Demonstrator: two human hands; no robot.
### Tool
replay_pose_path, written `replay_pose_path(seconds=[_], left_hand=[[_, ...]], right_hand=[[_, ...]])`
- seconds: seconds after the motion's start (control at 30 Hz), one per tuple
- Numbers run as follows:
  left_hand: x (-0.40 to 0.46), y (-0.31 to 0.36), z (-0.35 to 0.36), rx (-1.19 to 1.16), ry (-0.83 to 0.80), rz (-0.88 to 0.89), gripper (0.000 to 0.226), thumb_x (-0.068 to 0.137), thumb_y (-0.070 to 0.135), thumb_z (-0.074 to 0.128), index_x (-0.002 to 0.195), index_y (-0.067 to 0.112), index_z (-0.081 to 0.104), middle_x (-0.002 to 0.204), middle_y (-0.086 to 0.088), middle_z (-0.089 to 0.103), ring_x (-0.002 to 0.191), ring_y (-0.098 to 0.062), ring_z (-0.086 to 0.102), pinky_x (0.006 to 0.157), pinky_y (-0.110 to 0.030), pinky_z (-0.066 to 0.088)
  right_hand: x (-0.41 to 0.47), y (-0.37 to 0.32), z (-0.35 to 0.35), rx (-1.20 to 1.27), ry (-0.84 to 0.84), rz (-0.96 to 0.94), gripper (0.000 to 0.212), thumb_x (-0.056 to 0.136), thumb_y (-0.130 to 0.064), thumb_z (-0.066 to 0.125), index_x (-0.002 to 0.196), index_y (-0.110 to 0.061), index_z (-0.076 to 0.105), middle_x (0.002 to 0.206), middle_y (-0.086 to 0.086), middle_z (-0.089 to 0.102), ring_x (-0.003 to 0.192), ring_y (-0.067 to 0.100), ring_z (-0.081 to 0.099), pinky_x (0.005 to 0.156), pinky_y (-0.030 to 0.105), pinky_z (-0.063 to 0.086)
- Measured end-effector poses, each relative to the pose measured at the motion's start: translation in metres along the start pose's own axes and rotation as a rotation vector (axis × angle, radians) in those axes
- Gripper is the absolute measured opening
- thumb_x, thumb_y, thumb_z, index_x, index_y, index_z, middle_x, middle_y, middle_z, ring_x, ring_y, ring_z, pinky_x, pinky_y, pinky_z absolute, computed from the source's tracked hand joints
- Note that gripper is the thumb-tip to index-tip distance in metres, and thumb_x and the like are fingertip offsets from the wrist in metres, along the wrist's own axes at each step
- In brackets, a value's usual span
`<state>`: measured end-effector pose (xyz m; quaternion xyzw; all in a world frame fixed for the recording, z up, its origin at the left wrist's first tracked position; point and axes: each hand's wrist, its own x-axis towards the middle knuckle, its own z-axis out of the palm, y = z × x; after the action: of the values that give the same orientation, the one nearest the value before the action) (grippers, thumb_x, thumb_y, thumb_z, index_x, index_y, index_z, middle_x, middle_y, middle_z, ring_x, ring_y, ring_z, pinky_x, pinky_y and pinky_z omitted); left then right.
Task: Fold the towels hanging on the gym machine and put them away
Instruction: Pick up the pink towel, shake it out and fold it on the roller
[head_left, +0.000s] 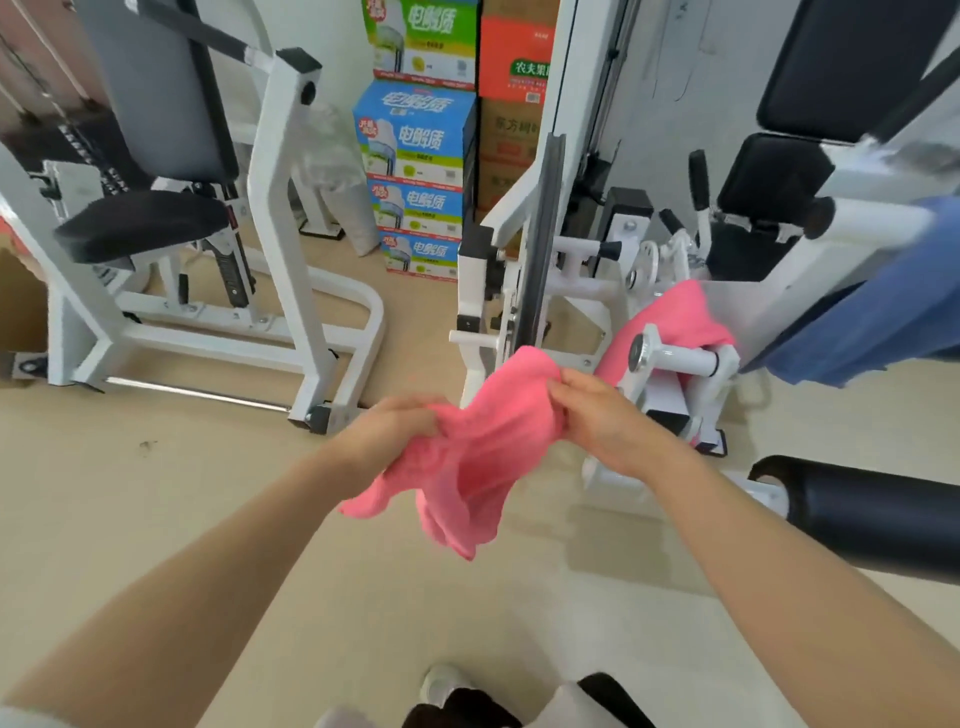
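While the pink towel (470, 457) hangs bunched in mid-air between both hands, in front of the white gym machine (524, 291), the fold has not really begun: the cloth is crumpled, with loose lobes drooping below the hands and no straight edge showing. The left hand (395, 431) has its fingers curled into the towel's left side, clamped on a gathered wad. The right hand (597, 410) pinches the upper right part, its fingers closed on the fabric.

To do this step well, I would judge that each hand should work along the top hem until it holds 1 corner, then draw the hands apart so the towel drops flat and square. Folding from a bunched grip would likely trap wrinkles and give a lopsided packet. Once it hangs flat, bringing the 2 corners together should halve it cleanly.

A 2nd pink towel (670, 322) lies draped over the machine's lower bar just beyond the right hand, and a blue towel (872, 322) hangs from the white arm at the far right, so at least 2 more remain. Stacked drink cartons (415, 150) stand against the wall behind. No place for putting the towels away is evident here.
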<state>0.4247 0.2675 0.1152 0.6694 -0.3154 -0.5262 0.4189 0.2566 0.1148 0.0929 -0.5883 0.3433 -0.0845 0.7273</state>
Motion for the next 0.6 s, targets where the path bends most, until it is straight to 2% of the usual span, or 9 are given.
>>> replay_pose_path(seconds=[0.03, 0.1, 0.17, 0.23, 0.3, 0.37, 0.43, 0.47, 0.6], left_hand=[[0.0, 0.001, 0.004, 0.102, -0.101, -0.026, 0.018, 0.065, 0.022, 0.054, 0.075, 0.02, 0.068, 0.069, 0.005, 0.062, 0.069, -0.012, 0.057, 0.064, -0.022, 0.044], [0.004, 0.011, 0.016, 0.168, -0.165, -0.044, 0.035, 0.07, 0.033, 0.058, 0.103, 0.021, 0.063, 0.092, 0.009, 0.066, 0.091, -0.008, 0.06, 0.085, -0.025, 0.046], [0.009, 0.027, 0.036, 0.211, -0.136, -0.012, 0.046, 0.078, 0.036, 0.064, 0.121, 0.023, 0.052, 0.107, 0.004, 0.064, 0.104, -0.012, 0.059, 0.092, -0.028, 0.045], [0.013, 0.042, 0.064, 0.311, -0.149, 0.074, 0.036, 0.086, 0.025, 0.064, 0.12, 0.017, 0.053, 0.112, -0.006, 0.063, 0.101, -0.015, 0.061, 0.09, -0.028, 0.047], [0.018, 0.053, 0.094, 0.432, -0.147, 0.171, 0.026, 0.085, 0.018, 0.065, 0.109, 0.015, 0.057, 0.106, -0.008, 0.064, 0.094, -0.015, 0.061, 0.085, -0.03, 0.05], [0.023, 0.062, 0.12, 0.513, -0.145, 0.237, 0.044, 0.08, 0.018, 0.071, 0.119, 0.021, 0.05, 0.11, 0.0, 0.057, 0.101, -0.014, 0.058, 0.086, -0.029, 0.05], [0.03, 0.07, 0.144, 0.653, -0.189, 0.293, 0.07, 0.078, 0.021, 0.073, 0.137, 0.019, 0.035, 0.121, 0.008, 0.044, 0.108, -0.008, 0.048, 0.092, -0.019, 0.04], [0.031, 0.074, 0.158, 0.759, -0.224, 0.331, 0.069, 0.079, 0.022, 0.072, 0.138, 0.016, 0.035, 0.121, 0.008, 0.043, 0.109, -0.007, 0.045, 0.091, -0.015, 0.035], [0.038, 0.081, 0.207, 0.999, -0.239, 0.342, 0.042, 0.089, 0.028, 0.058, 0.126, 0.013, 0.046, 0.1, -0.003, 0.057, 0.087, -0.017, 0.047, 0.065, -0.023, 0.031]], right_hand=[[-0.004, -0.002, 0.003, -0.119, 0.016, -0.025, 0.019, 0.099, -0.012, 0.038, 0.103, -0.008, 0.056, 0.088, 0.003, 0.056, 0.082, 0.014, 0.051, 0.078, 0.029, 0.043], [-0.012, -0.004, 0.007, -0.271, -0.008, -0.091, 0.015, 0.099, -0.014, 0.041, 0.091, -0.012, 0.053, 0.078, -0.004, 0.05, 0.072, 0.004, 0.046, 0.067, 0.018, 0.039], [-0.024, -0.006, 0.005, -0.235, -0.047, -0.104, 0.02, 0.098, -0.014, 0.044, 0.079, -0.016, 0.051, 0.068, -0.009, 0.051, 0.059, -0.003, 0.047, 0.057, 0.011, 0.04], [-0.036, -0.004, -0.007, -0.191, -0.064, -0.109, 0.019, 0.095, -0.013, 0.05, 0.078, -0.017, 0.056, 0.067, -0.006, 0.057, 0.056, -0.001, 0.052, 0.056, 0.013, 0.045], [-0.051, 0.0, -0.026, -0.206, -0.044, -0.114, 0.021, 0.092, -0.011, 0.055, 0.072, -0.017, 0.057, 0.061, -0.008, 0.059, 0.053, 0.001, 0.051, 0.054, 0.015, 0.043], [-0.069, 0.003, -0.048, -0.273, -0.033, -0.091, 0.026, 0.09, -0.01, 0.057, 0.065, -0.018, 0.055, 0.054, -0.011, 0.055, 0.05, 0.003, 0.046, 0.049, 0.017, 0.037], [-0.087, 0.008, -0.071, -0.302, -0.017, -0.055, 0.027, 0.089, -0.011, 0.058, 0.064, -0.019, 0.054, 0.059, -0.003, 0.052, 0.054, 0.01, 0.044, 0.049, 0.024, 0.033], [-0.095, 0.01, -0.08, -0.299, 0.005, -0.056, 0.026, 0.09, -0.011, 0.058, 0.065, -0.018, 0.053, 0.061, -0.001, 0.051, 0.055, 0.011, 0.043, 0.05, 0.025, 0.032], [-0.121, 0.02, -0.112, -0.244, 0.199, -0.11, 0.02, 0.091, -0.017, 0.057, 0.071, -0.02, 0.053, 0.07, 0.002, 0.056, 0.062, 0.01, 0.05, 0.057, 0.023, 0.038]])
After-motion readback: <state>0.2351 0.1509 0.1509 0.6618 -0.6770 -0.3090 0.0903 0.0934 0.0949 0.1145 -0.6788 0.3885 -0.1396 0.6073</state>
